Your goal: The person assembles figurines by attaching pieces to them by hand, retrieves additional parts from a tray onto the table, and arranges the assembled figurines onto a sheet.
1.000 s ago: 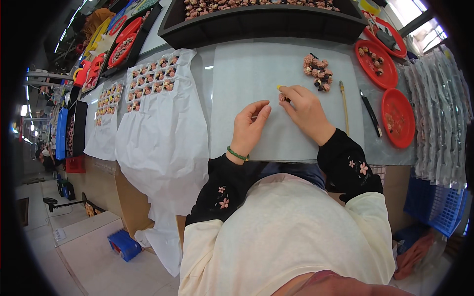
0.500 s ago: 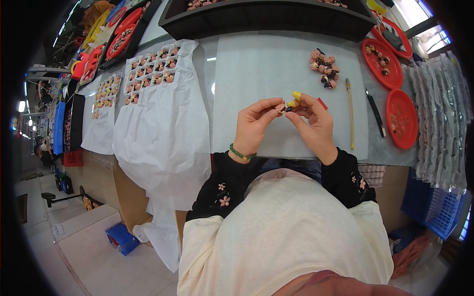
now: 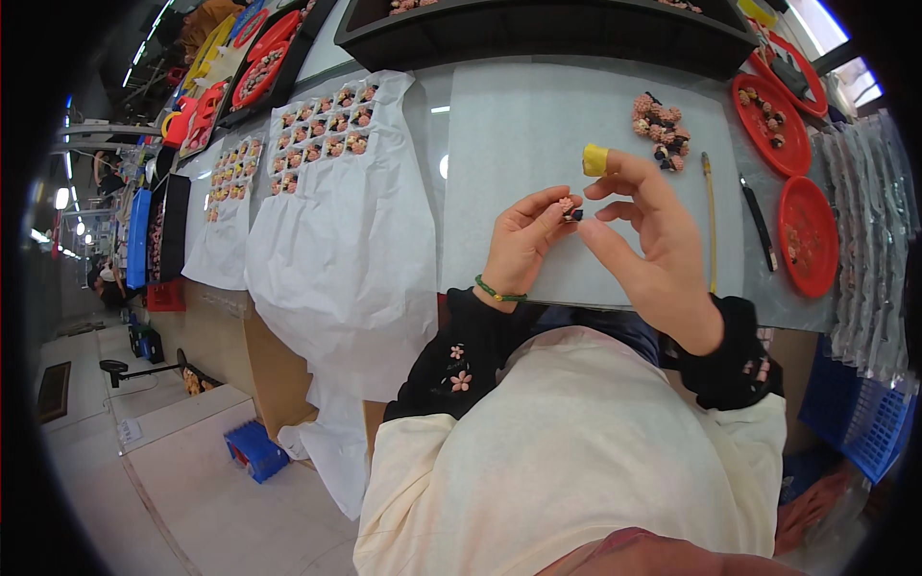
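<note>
My left hand (image 3: 520, 242) pinches a small knobbly figurine (image 3: 569, 207), pink with dark parts, between thumb and fingers above the pale work sheet (image 3: 509, 125). Just right of it is my right hand (image 3: 656, 245), its fingers apart and nothing visible in them. A yellow cover (image 3: 595, 159) wraps one raised fingertip of that hand, and its thumb tip comes close to the figurine. Beyond the right hand lies a loose cluster of similar pink and dark figurines (image 3: 661, 130) on the sheet. What the lower fingers of the left hand do is partly hidden.
A thin brush (image 3: 710, 216) and a black pen-like tool (image 3: 759, 223) lie to the right, beside red plates (image 3: 807, 235). On the left, white paper (image 3: 336, 240) bears rows of figurines (image 3: 322, 134). A black tray (image 3: 547, 36) stands at the back.
My right hand has come off the figurine and opened, its yellow-covered finger lifting. The left hand still holds the piece. The whole view has shifted slightly.
</note>
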Demonstrator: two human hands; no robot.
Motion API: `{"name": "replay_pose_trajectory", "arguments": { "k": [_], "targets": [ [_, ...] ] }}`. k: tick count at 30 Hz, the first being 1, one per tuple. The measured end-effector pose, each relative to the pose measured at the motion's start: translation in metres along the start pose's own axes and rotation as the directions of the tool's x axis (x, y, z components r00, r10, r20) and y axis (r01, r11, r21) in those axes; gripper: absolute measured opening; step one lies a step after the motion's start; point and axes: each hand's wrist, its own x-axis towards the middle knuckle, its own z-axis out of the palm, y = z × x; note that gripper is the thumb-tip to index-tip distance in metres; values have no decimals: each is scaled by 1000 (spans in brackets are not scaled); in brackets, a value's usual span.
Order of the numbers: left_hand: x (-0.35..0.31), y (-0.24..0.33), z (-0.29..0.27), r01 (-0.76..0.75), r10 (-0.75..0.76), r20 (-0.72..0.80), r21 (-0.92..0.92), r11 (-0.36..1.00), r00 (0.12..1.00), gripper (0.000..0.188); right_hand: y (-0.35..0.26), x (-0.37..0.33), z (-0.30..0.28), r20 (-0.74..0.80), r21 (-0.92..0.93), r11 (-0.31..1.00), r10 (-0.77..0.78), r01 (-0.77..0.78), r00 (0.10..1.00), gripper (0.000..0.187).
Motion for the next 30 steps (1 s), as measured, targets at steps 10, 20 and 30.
{"name": "replay_pose_trajectory", "arguments": {
  "k": [10, 20, 30],
  "targets": [
    [-7, 4, 0, 13, -9, -78, 50, 999, 997, 24, -105, -45, 4, 190, 253, 964, 27, -76, 981, 48],
    [-2, -2, -3, 19, -20, 21, 41, 999, 1000, 25, -82, 20, 44, 128, 258, 956, -174, 137, 976, 41],
    [-4, 0, 3, 21, -16, -84, 57, 998, 996, 24, -76, -7, 38, 82, 183, 938, -315, 296, 946, 36]
  ]
}}
